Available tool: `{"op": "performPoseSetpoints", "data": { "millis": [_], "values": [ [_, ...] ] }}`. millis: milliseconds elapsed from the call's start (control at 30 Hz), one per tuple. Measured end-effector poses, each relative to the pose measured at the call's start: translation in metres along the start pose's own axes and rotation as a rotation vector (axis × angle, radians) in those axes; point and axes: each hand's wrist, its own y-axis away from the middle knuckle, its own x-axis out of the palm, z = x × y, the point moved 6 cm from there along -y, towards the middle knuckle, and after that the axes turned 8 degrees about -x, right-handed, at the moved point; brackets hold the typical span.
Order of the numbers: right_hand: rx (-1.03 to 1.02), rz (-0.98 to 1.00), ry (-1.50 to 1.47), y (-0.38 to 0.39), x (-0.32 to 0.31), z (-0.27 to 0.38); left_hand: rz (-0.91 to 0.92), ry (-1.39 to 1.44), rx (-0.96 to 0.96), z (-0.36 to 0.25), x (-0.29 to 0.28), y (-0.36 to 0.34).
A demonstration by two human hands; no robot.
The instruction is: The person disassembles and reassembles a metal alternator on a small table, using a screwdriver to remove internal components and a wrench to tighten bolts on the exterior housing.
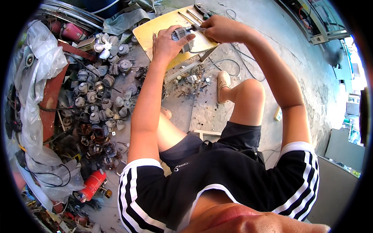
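Observation:
A small grey electric motor (182,36) sits on a yellow-topped low table (153,32) in front of me. My left hand (166,46) is wrapped round the motor's left side, its thumb across the near face. From the right, my right hand (224,29) grips a metal hand tool (199,28) whose head meets the motor's shaft end. Fingers cover most of that tool, so its exact kind is unclear. Just beyond the hands lie thin metal rods (187,18) and pliers (201,9) with dark handles.
Old fan motors (91,87), some with fan blades (105,46), are heaped on the floor at left beside plastic sheeting (40,66). A red cylinder (93,184) lies nearer me. Small debris (190,79) is under the table, and a cable (243,58) loops to its right.

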Motion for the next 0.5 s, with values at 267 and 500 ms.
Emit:
{"op": "performPoseSetpoints", "data": {
  "millis": [267, 500],
  "values": [
    [0.208, 0.731, -0.037, -0.058, -0.030, 0.011, 0.038, 0.051, 0.017, -0.009, 0.002, -0.002],
    [0.076, 0.222, 0.219, -0.013, -0.013, 0.024, -0.015, -0.028, 0.016, 0.003, 0.000, -0.001]
  ]
}}
